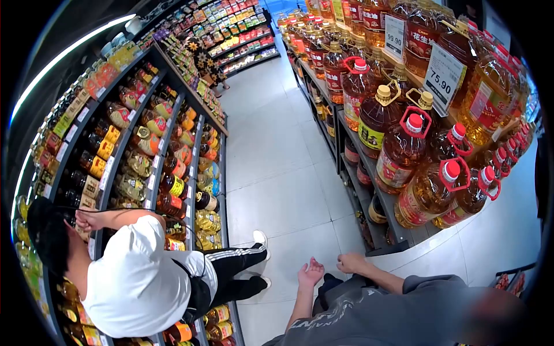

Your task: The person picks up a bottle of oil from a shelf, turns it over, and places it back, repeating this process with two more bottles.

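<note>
Nothing's been taken off the oil rack [407,235] yet, and the cooking-oil jugs [427,193] are all left shelved on it. Just off its near corner, the left hand [310,272] is held open and empty with fingers spread. The right hand [351,263] is curled under, so its grip can't be told.

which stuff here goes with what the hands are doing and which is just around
In hand: left hand, open and empty; right hand; nearest, oil bottles on right rack.
Around: crouching person, left shelves, price tags.

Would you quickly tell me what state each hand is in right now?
Left hand: open, palm up, holding nothing.
Right hand: fingers curled in, nothing visible in it.
</note>
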`<state>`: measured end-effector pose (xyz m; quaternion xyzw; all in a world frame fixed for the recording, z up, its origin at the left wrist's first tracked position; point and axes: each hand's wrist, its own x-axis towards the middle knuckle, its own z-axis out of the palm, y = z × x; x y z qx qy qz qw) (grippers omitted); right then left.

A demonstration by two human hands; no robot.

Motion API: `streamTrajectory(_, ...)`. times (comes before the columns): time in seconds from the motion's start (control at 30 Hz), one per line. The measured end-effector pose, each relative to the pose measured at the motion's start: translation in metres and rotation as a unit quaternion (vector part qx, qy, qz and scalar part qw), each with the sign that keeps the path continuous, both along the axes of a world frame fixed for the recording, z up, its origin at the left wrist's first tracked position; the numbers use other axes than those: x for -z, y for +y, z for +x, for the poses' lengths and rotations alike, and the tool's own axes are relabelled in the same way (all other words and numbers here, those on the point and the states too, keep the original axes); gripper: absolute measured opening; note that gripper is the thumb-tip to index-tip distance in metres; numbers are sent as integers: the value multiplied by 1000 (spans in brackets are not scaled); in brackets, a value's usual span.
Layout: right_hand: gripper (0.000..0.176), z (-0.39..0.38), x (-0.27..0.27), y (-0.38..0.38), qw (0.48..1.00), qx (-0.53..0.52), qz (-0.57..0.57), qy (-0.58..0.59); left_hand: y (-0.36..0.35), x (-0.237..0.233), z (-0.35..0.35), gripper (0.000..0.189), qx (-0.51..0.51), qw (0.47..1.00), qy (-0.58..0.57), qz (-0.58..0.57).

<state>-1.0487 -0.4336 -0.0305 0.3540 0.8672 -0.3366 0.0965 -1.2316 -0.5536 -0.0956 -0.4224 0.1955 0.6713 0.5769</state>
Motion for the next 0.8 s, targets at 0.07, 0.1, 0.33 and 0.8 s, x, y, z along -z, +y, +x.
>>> streamTrajectory(0.07, 35, -13, -11, -10, 999, -6, -49, 2, 8, -2, -31, 37, -3, 1000, 1, -2)
streamTrajectory(0.1, 35, -15, -10, -11, 999, 0, -54, -4, 11, -5, -42, 37, -13, 1000, 6, -7)
streamTrajectory(0.33, 31, -36, -21, 16, 993, 119, 9, 18, 51, -22, -79, 36, 5, 999, -5, 42)
streamTrajectory(0.8, 36, -138, 6, 121, 984, 159, 13, 84, 158, -11, -113, 33, 95, 995, -36, 18)
